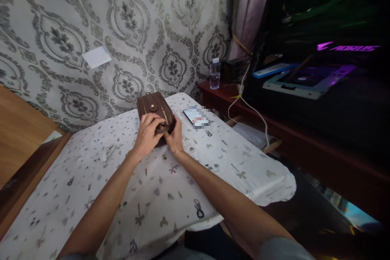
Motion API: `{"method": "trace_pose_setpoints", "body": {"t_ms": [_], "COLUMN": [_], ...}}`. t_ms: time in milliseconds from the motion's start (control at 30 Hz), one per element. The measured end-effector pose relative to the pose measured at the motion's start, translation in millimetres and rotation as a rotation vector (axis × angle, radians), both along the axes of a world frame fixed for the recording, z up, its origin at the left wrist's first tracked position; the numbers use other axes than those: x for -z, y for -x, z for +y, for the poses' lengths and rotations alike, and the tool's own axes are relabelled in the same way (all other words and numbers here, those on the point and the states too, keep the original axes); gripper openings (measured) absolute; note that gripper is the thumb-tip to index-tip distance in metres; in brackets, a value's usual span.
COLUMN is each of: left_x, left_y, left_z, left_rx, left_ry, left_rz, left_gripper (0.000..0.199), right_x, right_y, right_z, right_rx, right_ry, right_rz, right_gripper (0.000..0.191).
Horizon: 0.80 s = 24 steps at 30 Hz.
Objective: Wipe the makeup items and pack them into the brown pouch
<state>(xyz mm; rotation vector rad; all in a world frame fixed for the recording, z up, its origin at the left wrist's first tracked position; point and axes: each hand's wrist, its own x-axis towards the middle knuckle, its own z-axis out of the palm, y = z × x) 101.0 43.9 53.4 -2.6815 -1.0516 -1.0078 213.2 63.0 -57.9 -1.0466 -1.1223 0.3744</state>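
Note:
A brown leather bag [157,100] with a round gold snap and gold zippers lies on the cloth-covered table, close to the wall. My left hand [146,135] is closed at the bag's near end, its fingers curled over the top by an open-looking zipper. Against the near right side of the bag, my right hand [176,137] grips it with the thumb toward the front. What lies inside the bag is hidden. Just right of it, a smartphone [189,118] with a lit, partly blurred-out screen rests on the cloth.
A white patterned cloth [152,191] covers the table. Right of it stands a dark red desk [231,93] with a water bottle [215,75]. A white cable [264,124] hangs from it, near a computer case [329,101] with a lit logo. A wooden panel [24,130] is at left.

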Motion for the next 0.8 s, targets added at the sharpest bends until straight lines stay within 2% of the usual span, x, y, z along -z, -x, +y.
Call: {"method": "trace_pose_setpoints", "body": {"t_ms": [67, 200, 300, 467, 600, 700, 800], "left_x": [-5.4, -9.1, -6.0, 2.0, 17.3, 35.3, 51.0], "left_y": [12, 30, 32, 25, 28, 30, 31], "left_z": [5, 17, 19, 5, -10, -16, -18], "left_rx": [-0.087, -0.196, -0.209, -0.145, -0.064, -0.038, -0.041], "left_ry": [-0.013, 0.111, 0.176, 0.040, -0.074, -0.089, -0.075], "left_rz": [-0.077, -0.226, -0.312, -0.286, -0.156, -0.102, -0.129], "left_gripper": [0.031, 0.013, 0.015, 0.013, 0.018, 0.020, 0.022], "right_x": [-3.1, -6.3, -6.3, -6.4, -7.2, -7.8, -8.2], "right_y": [1, 3, 4, 2, 4, 5, 5], "right_z": [-1, -2, -1, -1, -1, -2, -3], "right_rx": [-0.013, -0.012, 0.000, 0.010, 0.029, 0.052, 0.048], "right_ry": [0.017, 0.053, 0.059, 0.049, 0.024, 0.024, 0.040], "right_rz": [0.035, 0.055, 0.019, -0.007, -0.014, -0.012, -0.021], "right_gripper": [0.079, 0.087, 0.094, 0.092, 0.088, 0.087, 0.088]}}
